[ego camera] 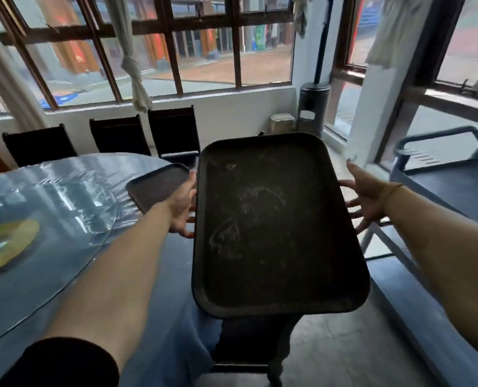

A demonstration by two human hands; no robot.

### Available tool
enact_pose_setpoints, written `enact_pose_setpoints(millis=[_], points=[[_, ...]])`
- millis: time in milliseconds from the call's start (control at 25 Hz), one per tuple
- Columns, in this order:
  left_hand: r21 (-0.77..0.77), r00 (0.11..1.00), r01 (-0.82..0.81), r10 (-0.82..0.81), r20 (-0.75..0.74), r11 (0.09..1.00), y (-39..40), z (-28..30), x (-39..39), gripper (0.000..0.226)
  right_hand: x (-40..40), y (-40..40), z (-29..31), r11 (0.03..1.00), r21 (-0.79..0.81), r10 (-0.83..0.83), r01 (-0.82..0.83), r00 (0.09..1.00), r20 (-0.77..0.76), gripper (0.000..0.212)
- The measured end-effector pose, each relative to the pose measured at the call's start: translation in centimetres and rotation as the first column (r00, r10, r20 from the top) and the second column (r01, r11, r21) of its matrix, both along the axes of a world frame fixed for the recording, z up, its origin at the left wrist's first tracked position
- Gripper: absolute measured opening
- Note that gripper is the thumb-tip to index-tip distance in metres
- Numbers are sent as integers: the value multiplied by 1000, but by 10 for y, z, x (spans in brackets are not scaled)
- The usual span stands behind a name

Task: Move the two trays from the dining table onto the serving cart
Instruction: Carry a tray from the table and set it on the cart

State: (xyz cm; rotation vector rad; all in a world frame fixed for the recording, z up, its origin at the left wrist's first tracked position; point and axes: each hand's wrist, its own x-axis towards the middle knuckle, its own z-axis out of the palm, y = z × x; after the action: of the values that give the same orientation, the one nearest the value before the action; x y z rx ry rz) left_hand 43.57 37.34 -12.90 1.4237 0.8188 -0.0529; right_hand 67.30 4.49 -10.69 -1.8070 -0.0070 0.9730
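Holding a large dark rectangular plastic tray (274, 224) up in the air between them, the left hand (182, 205) and the right hand (367, 195) each press against 1 long edge, fingers curled under the rim and thumbs lying along it, so both are clamped on this tray. Its scuffed surface carries nothing and tilts slightly away from the viewer. A second dark rectangular tray (155, 185) lies on the round dining table (73, 263), near the table's far right edge and just beside the left hand. The table has a shiny clear plastic covering and a round glass turntable (50, 208) on top. A dark wooden chair (249, 347) stands directly beneath the lifted tray, between the table and the grey serving cart (455, 188), which sits at the right with its rail and flat top shelf in view. 3 dark chairs (119, 134) line the table's far side below the windows (159, 43), and a tall grey bin (313, 107) stands in the corner.
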Motion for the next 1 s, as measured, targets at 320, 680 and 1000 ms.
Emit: enact_pose_setpoints(millis=[320, 680, 1000], points=[[-67, 938, 342, -345, -30, 937, -88, 3, 139, 74, 15, -147, -1, 951, -2, -308, 308, 951, -3, 79], [15, 810, 585, -583, -62, 811, -195, 0, 264, 91, 19, -266, -4, 805, -16, -594, 594, 805, 3, 84], [25, 728, 684, -681, -76, 729, -256, -4, 373, 93, 76, -317, -5, 713, -35, -700, 701, 713, 23, 84]])
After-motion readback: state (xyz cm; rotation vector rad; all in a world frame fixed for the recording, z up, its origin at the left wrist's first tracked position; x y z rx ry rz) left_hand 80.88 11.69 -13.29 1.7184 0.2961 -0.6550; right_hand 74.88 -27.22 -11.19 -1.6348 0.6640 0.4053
